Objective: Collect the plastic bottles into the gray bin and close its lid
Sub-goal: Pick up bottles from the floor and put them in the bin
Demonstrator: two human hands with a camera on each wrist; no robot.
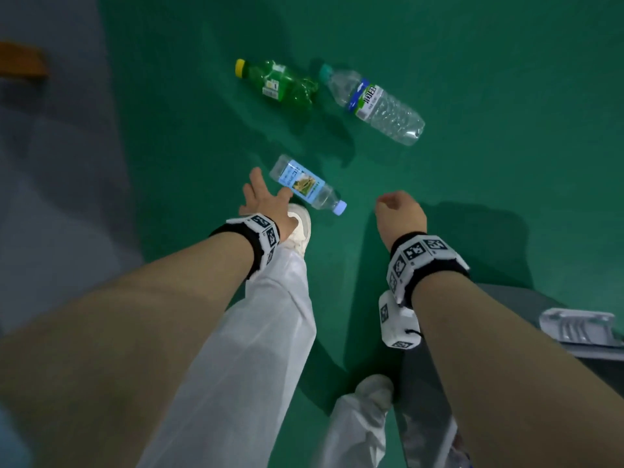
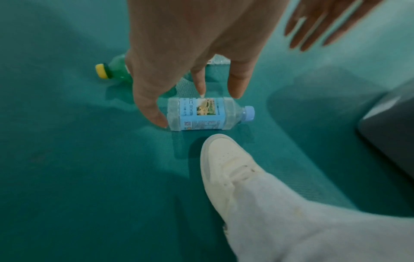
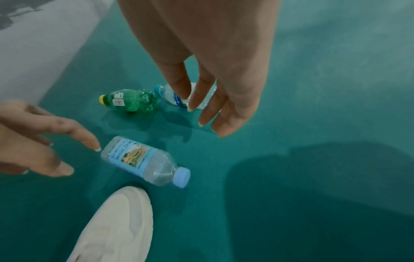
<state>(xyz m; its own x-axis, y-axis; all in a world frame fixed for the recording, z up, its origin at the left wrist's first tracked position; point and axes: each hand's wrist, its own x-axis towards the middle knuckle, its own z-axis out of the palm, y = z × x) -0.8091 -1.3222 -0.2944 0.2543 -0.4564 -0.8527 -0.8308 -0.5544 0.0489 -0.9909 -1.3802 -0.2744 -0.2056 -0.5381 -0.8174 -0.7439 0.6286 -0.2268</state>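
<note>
Reaching down with my left hand, fingers spread and holding nothing, I hover just beside the small blue-labelled bottle lying on the green floor by my white shoe. My right hand hangs loose, fingers relaxed. Farther off lie the green bottle and a large clear bottle; the gray bin stands at right.

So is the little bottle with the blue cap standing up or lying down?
Lying down. The small bottle rests on its side on the green floor, cap pointing sideways.
</note>
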